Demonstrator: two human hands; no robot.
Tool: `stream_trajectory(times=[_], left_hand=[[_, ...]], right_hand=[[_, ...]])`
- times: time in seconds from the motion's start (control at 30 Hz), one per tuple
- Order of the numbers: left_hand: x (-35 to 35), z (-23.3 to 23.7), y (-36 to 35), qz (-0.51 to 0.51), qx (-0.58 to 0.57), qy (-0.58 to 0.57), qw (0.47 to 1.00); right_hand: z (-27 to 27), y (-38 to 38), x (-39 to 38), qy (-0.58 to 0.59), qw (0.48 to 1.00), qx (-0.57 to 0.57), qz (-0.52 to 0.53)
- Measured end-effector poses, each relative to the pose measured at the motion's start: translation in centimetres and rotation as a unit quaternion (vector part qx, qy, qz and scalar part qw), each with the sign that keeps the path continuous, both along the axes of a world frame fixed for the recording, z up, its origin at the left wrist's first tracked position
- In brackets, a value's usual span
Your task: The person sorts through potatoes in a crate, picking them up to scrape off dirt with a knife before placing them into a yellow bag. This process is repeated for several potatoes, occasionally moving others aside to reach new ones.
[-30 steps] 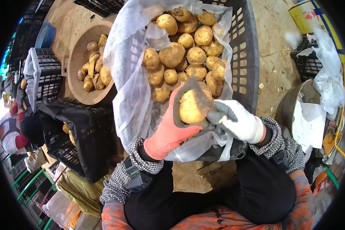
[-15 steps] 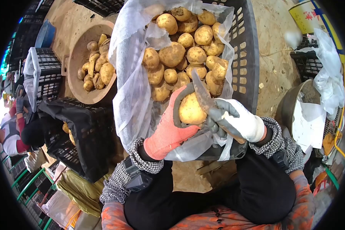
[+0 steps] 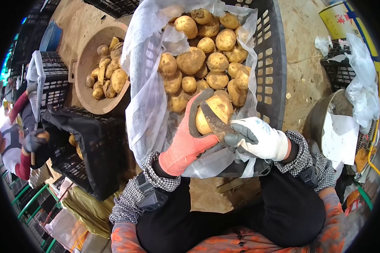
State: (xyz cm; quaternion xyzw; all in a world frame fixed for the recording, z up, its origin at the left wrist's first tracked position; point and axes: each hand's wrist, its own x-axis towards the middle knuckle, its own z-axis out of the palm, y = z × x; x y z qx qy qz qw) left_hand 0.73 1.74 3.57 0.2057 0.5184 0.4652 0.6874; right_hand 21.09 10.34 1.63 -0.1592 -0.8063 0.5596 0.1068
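Left hand point(image 3: 185, 143), red glove with grey palm, grip wrapped around one potato point(image 3: 221, 107), thumb over its left side. Potato is held up off the heap, above the near edge of the black crate point(image 3: 272, 63), roughly centre of view.

Right hand point(image 3: 261, 139), white glove with grey fingertips, grip clamped on a knife point(image 3: 212, 120). Handle is hidden inside the fist. Dark blade lies slanted across the face of the potato and touches it, tip pointing far-left. Right fingers sit just beside the potato's near-right side. The two hands almost meet.

The crate is lined with a white mesh liner point(image 3: 145, 97) and filled with a heap of potatoes point(image 3: 192, 60), just beyond the held one. The liner spills over the left and near walls.

Far left: a round brown basin point(image 3: 86, 52) on the dirt floor point(image 3: 302, 71), holding smaller potatoes on its right side. Near left: a second black crate point(image 3: 93, 156), a few potatoes showing inside.

Right: a metal pot point(image 3: 318, 120) with white sheet material in it, well apart from the hands.

Left edge: another person's hand point(image 3: 34, 141) in a dark glove, holding something small; can't tell what.

Bottom: the person's knees, dark trousers, checked sleeves.
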Motion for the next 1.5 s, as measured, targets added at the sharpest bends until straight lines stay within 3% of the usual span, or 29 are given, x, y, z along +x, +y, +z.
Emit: stream_trajectory(times=[0.07,0.1,0.2,0.27,0.33,0.37,0.4,0.5,0.67,0.73,0.87,0.93,1.1,1.2,1.23,1.3,1.33,1.37,1.4,1.43,1.47,1.5], left_hand=[[0.0,-0.2,0.1,0.01,0.038,0.008,0.999],[0.0,-0.3,0.1,0.009,0.039,0.008,0.999],[0.1,-1.0,-0.2,0.011,0.06,0.046,0.997],[0.0,-1.4,-0.4,-0.034,0.09,0.203,0.974],[0.1,-1.5,-0.3,-0.026,0.101,0.189,0.976],[0.1,-1.5,-0.2,-0.016,0.113,0.175,0.978],[0.1,-1.1,-0.1,-0.017,0.116,0.175,0.978],[-0.3,0.1,-0.4,0.022,0.052,-0.107,0.993],[0.0,-0.6,-0.3,0.004,0.068,-0.038,0.997],[0.0,-1.2,-0.5,-0.055,0.114,0.061,0.99],[-0.2,-0.5,-0.4,-0.02,0.036,-0.007,0.999],[-0.5,-1.5,-0.9,-0.042,0.094,0.073,0.992],[-0.1,-0.9,-0.8,0.021,0.112,0.019,0.993],[0.0,-0.4,-0.7,0.037,0.075,-0.018,0.996],[-0.1,-0.4,-0.7,0.024,0.056,-0.014,0.998],[-0.1,-0.5,-0.8,0.024,0.068,-0.007,0.997],[-0.1,-0.5,-0.9,0.025,0.081,0.0,0.996],[-0.2,-0.6,-0.8,0.025,0.081,0.0,0.996],[-0.2,-0.7,-0.7,0.03,0.077,-0.01,0.996],[-0.2,-0.9,-0.7,0.037,0.073,-0.021,0.996],[-0.2,-1.2,-0.8,0.04,0.073,-0.022,0.996],[-0.3,-1.7,-1.0,0.006,0.129,0.109,0.986]], right_hand=[[-1.1,-0.2,0.4,0.004,0.984,-0.173,-0.033],[-1.0,-0.2,0.4,0.005,0.984,-0.172,-0.035],[0.0,0.2,0.3,-0.06,0.986,-0.147,-0.057],[0.6,0.6,-0.1,-0.088,0.992,-0.093,0.006],[0.0,-0.1,0.0,0.004,0.997,0.08,-0.003],[0.1,1.2,0.1,-0.093,0.952,-0.287,0.054],[1.3,-0.3,-0.3,-0.019,0.872,-0.468,-0.141],[0.8,0.2,-1.1,0.06,0.837,-0.504,-0.203],[1.4,0.5,-0.9,0.015,0.866,-0.462,-0.19],[1.9,1.0,-0.6,0.041,0.87,-0.46,-0.171],[1.4,0.9,-0.7,0.028,0.884,-0.439,-0.155],[1.7,0.7,-1.0,-0.029,0.853,-0.499,-0.152],[1.7,0.6,-1.0,-0.023,0.846,-0.514,-0.138],[0.0,0.1,-0.1,-0.018,0.871,-0.476,-0.118],[-0.5,0.1,-0.1,0.027,0.978,-0.184,-0.094],[-0.1,0.6,-0.1,0.076,0.99,0.111,-0.041],[0.2,0.7,-0.1,0.076,0.99,0.111,-0.041],[0.4,0.7,0.0,0.007,0.99,-0.125,-0.061],[0.6,0.7,0.1,-0.064,0.93,-0.354,-0.077],[1.0,0.2,-0.5,-0.024,0.89,-0.428,-0.153],[1.0,0.2,-0.6,-0.026,0.891,-0.428,-0.151],[1.0,0.1,-0.7,-0.023,0.895,-0.421,-0.145]])
